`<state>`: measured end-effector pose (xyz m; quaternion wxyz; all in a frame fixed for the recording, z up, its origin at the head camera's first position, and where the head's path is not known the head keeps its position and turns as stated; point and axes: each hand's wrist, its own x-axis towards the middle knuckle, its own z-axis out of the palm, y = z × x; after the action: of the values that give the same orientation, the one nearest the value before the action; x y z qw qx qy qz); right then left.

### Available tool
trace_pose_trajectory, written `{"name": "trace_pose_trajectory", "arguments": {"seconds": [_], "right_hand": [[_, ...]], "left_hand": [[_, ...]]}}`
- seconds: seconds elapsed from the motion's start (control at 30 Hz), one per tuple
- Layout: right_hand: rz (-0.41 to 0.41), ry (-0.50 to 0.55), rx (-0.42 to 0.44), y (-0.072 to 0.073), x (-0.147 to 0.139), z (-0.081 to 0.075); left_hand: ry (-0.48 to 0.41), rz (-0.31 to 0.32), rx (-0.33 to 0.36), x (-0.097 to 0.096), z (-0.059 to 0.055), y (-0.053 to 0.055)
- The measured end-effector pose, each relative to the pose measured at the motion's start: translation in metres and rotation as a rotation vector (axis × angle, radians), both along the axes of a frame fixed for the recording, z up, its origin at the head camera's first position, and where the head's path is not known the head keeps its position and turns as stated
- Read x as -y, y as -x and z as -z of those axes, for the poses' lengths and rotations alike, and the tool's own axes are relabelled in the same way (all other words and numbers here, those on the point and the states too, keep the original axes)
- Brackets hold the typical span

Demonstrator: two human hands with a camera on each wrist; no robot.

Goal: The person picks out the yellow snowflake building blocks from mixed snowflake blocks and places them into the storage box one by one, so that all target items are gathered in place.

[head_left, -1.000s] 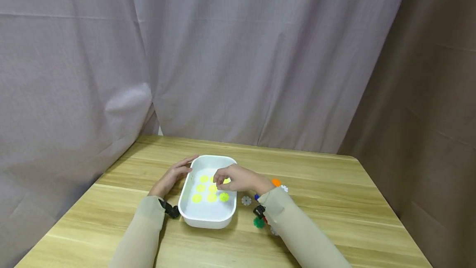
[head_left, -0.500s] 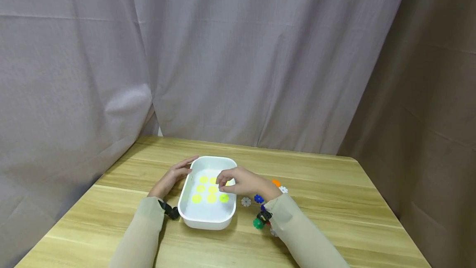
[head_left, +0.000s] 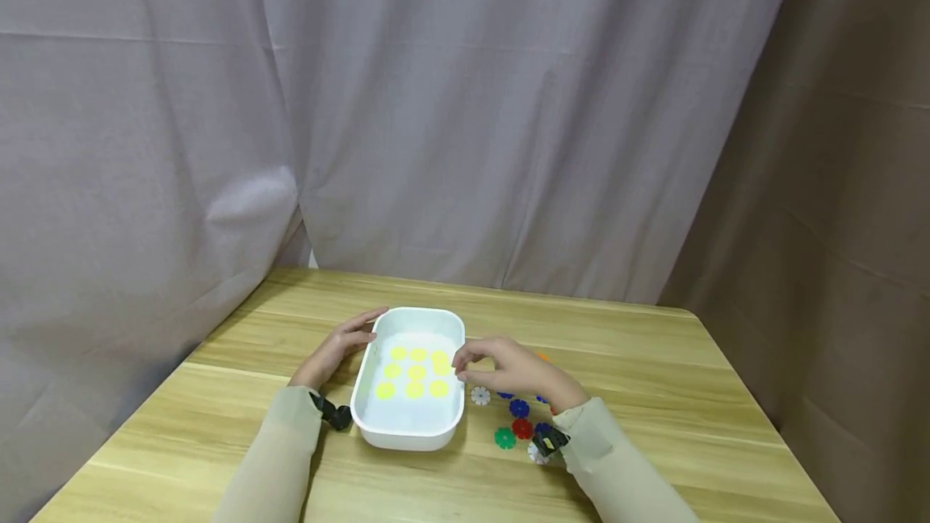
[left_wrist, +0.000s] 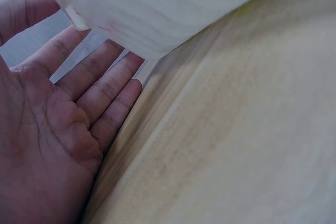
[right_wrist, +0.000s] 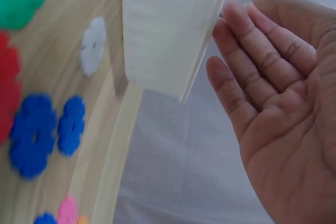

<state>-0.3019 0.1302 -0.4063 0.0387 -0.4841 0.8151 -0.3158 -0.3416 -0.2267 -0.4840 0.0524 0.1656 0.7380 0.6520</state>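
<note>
A white rectangular plastic bin (head_left: 407, 440) stands on the wooden table. On its floor lie several yellow snowflake discs (head_left: 416, 373), roughly in rows, two of them overlapping at the right. My left hand (head_left: 337, 348) rests against the bin's left side, its fingers (left_wrist: 105, 85) extended and touching the wall near the rim. At the right rim hovers my right hand (head_left: 508, 367), with relaxed fingers (right_wrist: 265, 61) and nothing in the palm. Under and beside the right forearm are a white disc (head_left: 480, 396), a blue disc (head_left: 519, 408), a red disc (head_left: 522, 428) and a green disc (head_left: 504, 437).
Grey curtains (head_left: 436, 119) hang behind the wooden table (head_left: 654, 394) and along its sides. Partly behind the right hand and wrist lie more discs, among them an orange one (head_left: 542, 357). A pink disc (right_wrist: 67, 211) shows in the right wrist view.
My right hand has moved right from over the yellow discs to the bin's right rim, uncovering discs in the bin and on the table. The left hand stays put.
</note>
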Motion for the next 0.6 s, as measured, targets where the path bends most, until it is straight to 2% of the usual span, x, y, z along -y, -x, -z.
{"name": "trace_pose_trajectory", "arguments": {"seconds": [0.3, 0.6], "right_hand": [[0.066, 0.007, 0.008, -0.008, -0.033, -0.001], [0.121, 0.005, -0.011, -0.009, -0.082, 0.003]], "left_hand": [[-0.006, -0.002, 0.015, -0.001, 0.0, 0.0], [0.001, -0.011, 0.008, -0.002, -0.002, -0.001]]}}
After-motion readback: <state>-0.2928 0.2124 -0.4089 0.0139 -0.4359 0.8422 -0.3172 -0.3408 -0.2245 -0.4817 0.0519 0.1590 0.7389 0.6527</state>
